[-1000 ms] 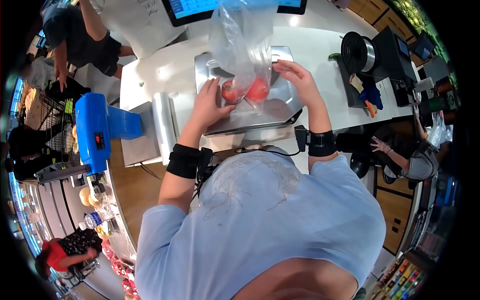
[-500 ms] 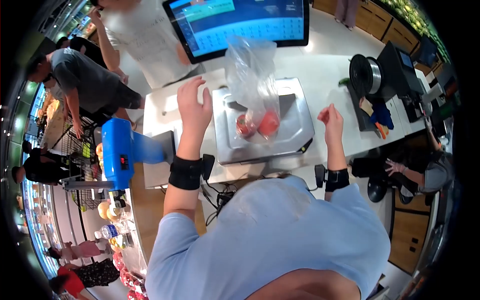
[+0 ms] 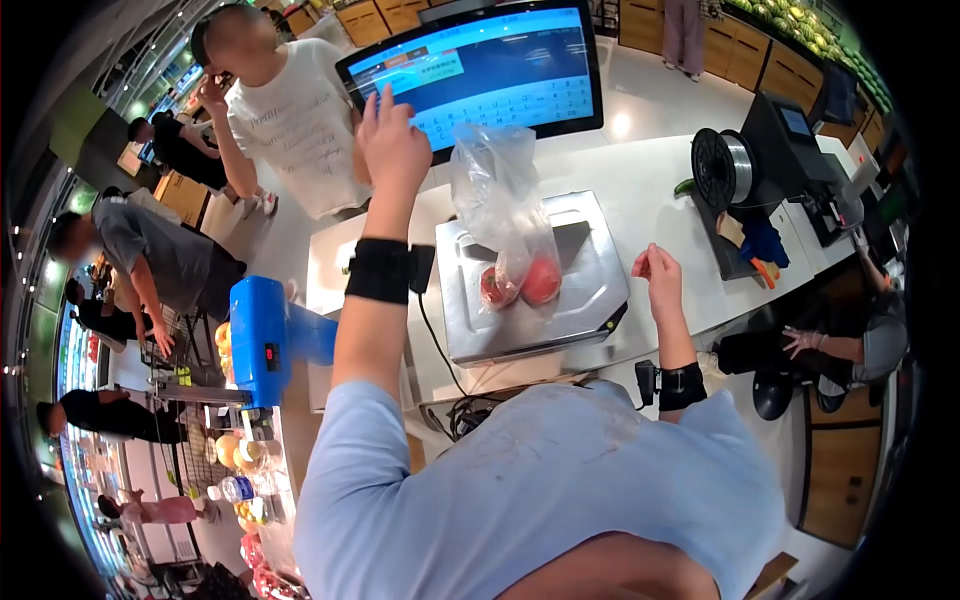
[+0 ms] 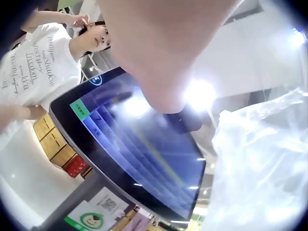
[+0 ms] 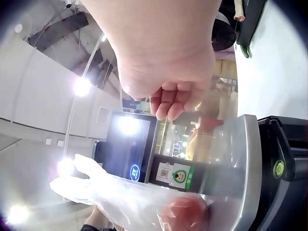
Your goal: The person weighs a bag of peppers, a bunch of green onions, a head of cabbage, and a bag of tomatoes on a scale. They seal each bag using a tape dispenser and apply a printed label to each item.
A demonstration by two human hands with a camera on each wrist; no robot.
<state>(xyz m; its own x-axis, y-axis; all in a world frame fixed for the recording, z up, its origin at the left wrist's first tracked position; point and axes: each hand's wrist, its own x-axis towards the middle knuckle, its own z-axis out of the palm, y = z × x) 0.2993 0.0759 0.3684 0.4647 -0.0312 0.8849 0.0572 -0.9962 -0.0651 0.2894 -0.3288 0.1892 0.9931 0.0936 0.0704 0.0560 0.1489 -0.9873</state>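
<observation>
My left hand [image 3: 393, 148] is raised over the lower left part of a touchscreen [image 3: 510, 75], its fingers pointing up across the lit display. In the left wrist view the heel of this hand covers part of the screen, and the fingertips are hidden. On a steel weighing scale [image 3: 598, 285] stands a clear plastic bag [image 3: 490, 185] with two red tomatoes [image 3: 542, 279] at its bottom. My right hand [image 3: 662, 283] hangs in the air to the right of the scale with loosely curled fingers, holding nothing, as the right wrist view also shows.
A blue device [image 3: 258, 345] with a red readout stands left of the scale. On the right are a black spool [image 3: 712, 168], a dark machine [image 3: 790, 135] and a tray with a blue cloth [image 3: 763, 240]. A person in a white shirt [image 3: 290, 120] stands behind the counter's left end.
Both hands have left the bagged tomatoes. The left hand has moved up and forward to the touchscreen, the right hand out to the right. The head view has tilted up, showing more screen.
</observation>
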